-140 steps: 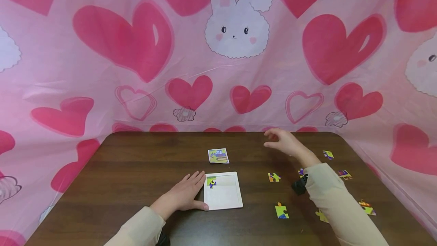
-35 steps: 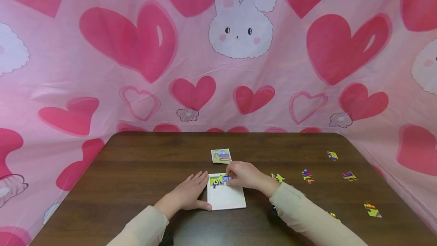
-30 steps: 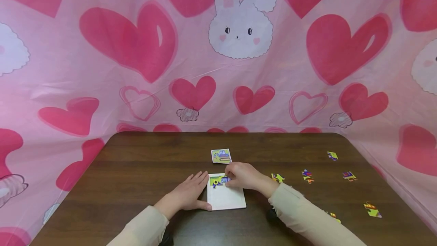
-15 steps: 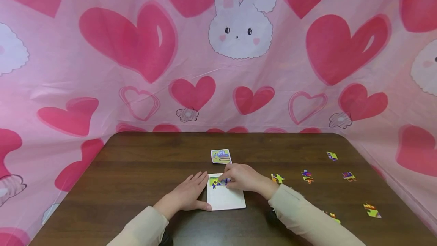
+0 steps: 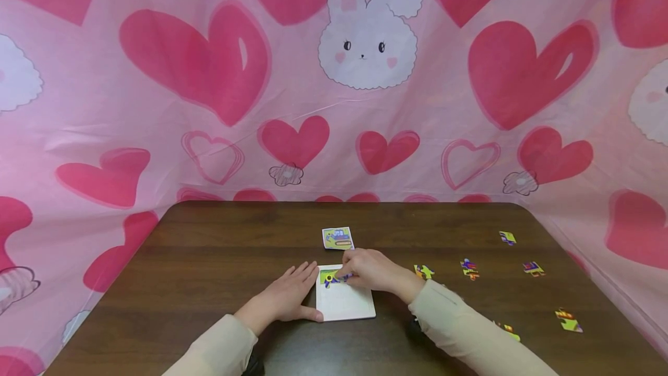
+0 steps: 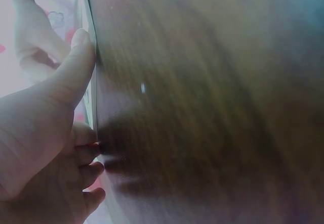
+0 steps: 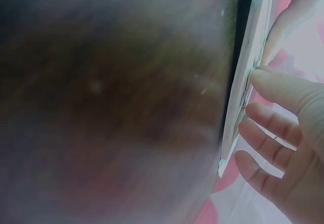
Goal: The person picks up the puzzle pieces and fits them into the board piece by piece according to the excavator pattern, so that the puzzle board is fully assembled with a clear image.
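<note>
In the head view a white puzzle tray (image 5: 345, 305) lies at the middle of the table. Joined puzzle pieces (image 5: 327, 276) with a green and blue picture sit in its upper left part. My left hand (image 5: 284, 295) lies flat along the tray's left side, thumb at the lower corner, fingers straight. Over the upper right of the tray, my right hand (image 5: 373, 271) touches the puzzle pieces with index finger and thumb, partly covering them. In the right wrist view the thumb (image 7: 276, 85) meets the tray (image 7: 242, 90), and the other fingers stay loosely extended.
A small picture card (image 5: 337, 238) with a digger lies behind the tray. Loose puzzle pieces are scattered on the right: one near my right wrist (image 5: 424, 272), a purple one (image 5: 469, 269), several farther out (image 5: 533, 269). A pink heart-patterned cloth (image 5: 292, 91) hangs behind the table.
My right hand came from the table's right side to the tray, where another puzzle piece now sits beside the first. Lately its index finger has stretched left over the pieces. The left hand stays put.
</note>
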Demonstrator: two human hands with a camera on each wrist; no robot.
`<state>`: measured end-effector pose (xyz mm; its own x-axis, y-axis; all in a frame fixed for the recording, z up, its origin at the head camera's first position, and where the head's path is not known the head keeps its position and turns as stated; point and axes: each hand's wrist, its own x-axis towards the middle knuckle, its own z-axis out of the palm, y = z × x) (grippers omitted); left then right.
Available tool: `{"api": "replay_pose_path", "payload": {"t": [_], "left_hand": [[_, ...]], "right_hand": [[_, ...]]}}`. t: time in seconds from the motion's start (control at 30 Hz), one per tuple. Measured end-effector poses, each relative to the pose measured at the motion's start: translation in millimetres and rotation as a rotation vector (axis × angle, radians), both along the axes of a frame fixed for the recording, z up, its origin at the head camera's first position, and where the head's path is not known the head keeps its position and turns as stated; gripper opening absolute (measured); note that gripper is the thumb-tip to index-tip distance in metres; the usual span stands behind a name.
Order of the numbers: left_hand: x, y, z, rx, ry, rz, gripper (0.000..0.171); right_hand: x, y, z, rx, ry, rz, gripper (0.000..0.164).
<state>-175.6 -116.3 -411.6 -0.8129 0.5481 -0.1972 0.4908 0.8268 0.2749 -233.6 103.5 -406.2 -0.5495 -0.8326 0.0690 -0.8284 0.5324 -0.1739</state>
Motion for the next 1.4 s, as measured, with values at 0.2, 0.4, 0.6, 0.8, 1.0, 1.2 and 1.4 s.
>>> {"api": "replay_pose_path", "payload": {"t": [0.2, 0.4, 0.6, 0.8, 1.0, 1.2, 1.4], "left_hand": [[-0.6, 0, -1.3, -0.006, 0.005, -0.005, 0.096], [-1.8, -1, -2.9, -0.008, 0.0, 0.003, 0.096], [-1.9, 0, -5.3, -0.017, 0.001, 0.012, 0.097], [-1.7, 0, -5.4, -0.015, 0.003, 0.008, 0.097], [-1.1, 0, -5.2, -0.011, 0.004, 0.009, 0.097], [0.2, 0, -3.8, -0.008, 0.01, 0.003, 0.098], [1.4, 0, -1.8, 0.002, 0.009, -0.003, 0.097]], "right_hand": [[-0.4, -2, -0.3, 0.008, -0.001, -0.01, 0.023], [-1.9, 3, 4.4, -0.013, -0.055, -0.032, 0.023], [-12.4, 25, 21.1, -0.103, -0.095, -0.11, 0.028], [-30.9, 66, 41.6, -0.196, -0.048, -0.249, 0.033], [-49.1, 119, 55.7, -0.324, -0.058, -0.404, 0.035], [-62.1, 177, 57.4, -0.382, -0.023, -0.562, 0.039], [-64.3, 237, 39.4, -0.392, 0.002, -0.717, 0.042]]}}
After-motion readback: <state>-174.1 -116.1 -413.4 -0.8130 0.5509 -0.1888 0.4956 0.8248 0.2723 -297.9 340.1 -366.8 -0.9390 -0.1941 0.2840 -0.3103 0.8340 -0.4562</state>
